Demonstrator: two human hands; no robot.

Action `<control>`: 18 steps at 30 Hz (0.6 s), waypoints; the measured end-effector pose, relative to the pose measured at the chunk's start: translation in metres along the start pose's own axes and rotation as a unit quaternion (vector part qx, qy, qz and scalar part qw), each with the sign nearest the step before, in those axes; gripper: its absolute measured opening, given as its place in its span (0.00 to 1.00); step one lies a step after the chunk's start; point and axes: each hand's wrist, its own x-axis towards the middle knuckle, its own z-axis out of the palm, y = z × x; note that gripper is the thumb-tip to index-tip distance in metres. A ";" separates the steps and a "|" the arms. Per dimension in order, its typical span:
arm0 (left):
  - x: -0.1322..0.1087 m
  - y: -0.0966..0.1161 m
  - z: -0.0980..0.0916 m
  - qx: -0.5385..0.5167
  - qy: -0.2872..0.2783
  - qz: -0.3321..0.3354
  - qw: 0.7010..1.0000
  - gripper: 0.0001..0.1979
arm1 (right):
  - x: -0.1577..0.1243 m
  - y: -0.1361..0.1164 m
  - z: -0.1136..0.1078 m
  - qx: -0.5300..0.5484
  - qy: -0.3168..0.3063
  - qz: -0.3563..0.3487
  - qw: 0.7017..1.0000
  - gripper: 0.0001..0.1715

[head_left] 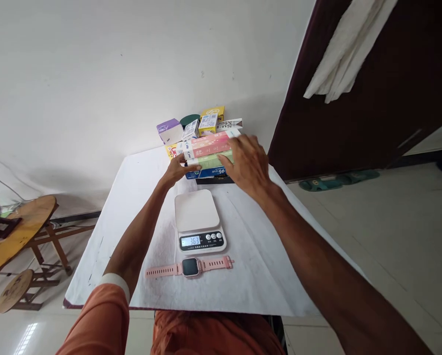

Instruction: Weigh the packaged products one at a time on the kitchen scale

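Near the back of the table, a long pink box (208,144) shaped like a toothpaste carton lies on top of a long green box (206,160). Below them is a blue box (211,172), with a black box (215,181) at the bottom. My left hand (177,171) is closed at the left end of the stack, its thumb across the green box's front. My right hand (251,162), slightly blurred, is closed over the right end, fingers on the pink box and thumb against the green one. In front stands a white kitchen scale (197,211), its platform bare, its display showing 363.
A pink-strapped smartwatch (190,266) lies before the scale. Behind the stack are a purple-and-white box (170,131), a yellow box (212,112) and several smaller cartons against the wall. A wooden table (39,209) and stool (16,291) stand left; slippers (339,181) lie right.
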 end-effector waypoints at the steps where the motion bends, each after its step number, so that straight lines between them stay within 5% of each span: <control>1: 0.001 0.000 0.000 0.001 0.001 0.000 1.000 0.32 | 0.018 -0.003 -0.002 -0.004 -0.003 -0.040 0.999 0.27; 8: 0.005 -0.003 -0.002 0.051 0.013 0.031 0.998 0.32 | 0.107 0.002 0.014 -0.077 -0.177 -0.142 0.971 0.39; 14: 0.002 -0.001 -0.003 0.108 0.032 0.054 0.992 0.26 | 0.121 0.008 0.025 -0.114 -0.147 -0.176 0.967 0.32; 18: -0.006 0.007 -0.006 0.055 0.052 0.056 0.996 0.27 | 0.120 0.016 0.008 -0.085 -0.090 -0.162 0.979 0.31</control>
